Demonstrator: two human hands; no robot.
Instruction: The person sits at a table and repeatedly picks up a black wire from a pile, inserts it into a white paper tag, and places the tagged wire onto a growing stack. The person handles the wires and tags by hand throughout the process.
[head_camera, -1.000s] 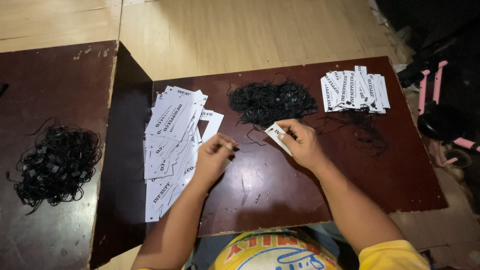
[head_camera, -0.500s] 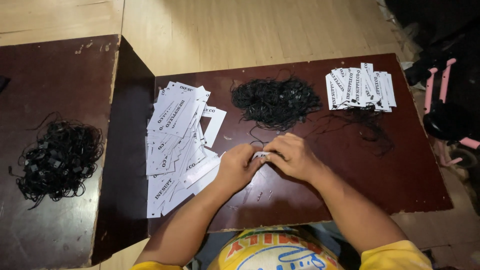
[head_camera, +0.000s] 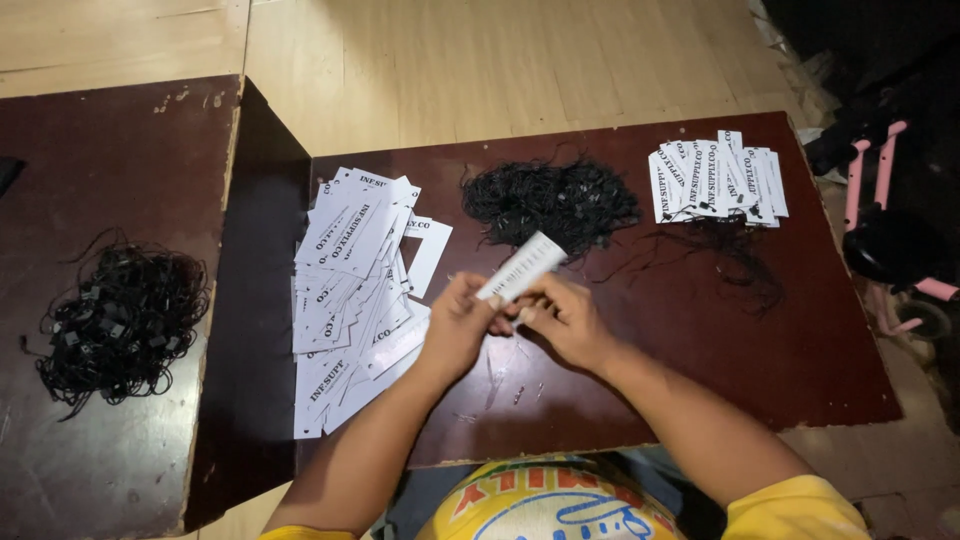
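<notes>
Head view, looking down on a dark brown worktop (head_camera: 700, 340) over a pale wood floor (head_camera: 500, 70).

Both hands meet near the centre of the worktop. The left hand (head_camera: 458, 325) and the right hand (head_camera: 565, 318) sit side by side, touching at the fingertips, and share one white paper tag (head_camera: 522, 266). The tag is a narrow strip, tilted, its free end pointing toward 1 o'clock and raised above the hands. The left hand's fingers are pressed together and pinch the tag's lower end; the right hand's fingers are curled in and pinch the same end from the other side. Whether a string runs through the tag cannot be told.

At 12 o'clock from the hands, just beyond the tag's tip, lies a loose heap of black strings (head_camera: 550, 200). At 9 o'clock, near the left hand, a fanned pile of white tags (head_camera: 350, 290) covers the left part of the worktop, overlapping, some with dark print. At 2 o'clock, well apart from the hands, a smaller neat row of tags (head_camera: 715, 180) rests near the far right corner, with thin black strings trailing (head_camera: 735, 260) from it toward 5 o'clock.

A second dark board (head_camera: 120, 440) stands to the left, at 9 o'clock, beside the worktop and higher. On it lies another tangle of black strings (head_camera: 120, 315).

At the right edge, 3 o'clock, a pink-framed object (head_camera: 885, 190) sits on the floor in shadow. The wearer's yellow sleeve (head_camera: 795, 510) shows at 5 o'clock.
</notes>
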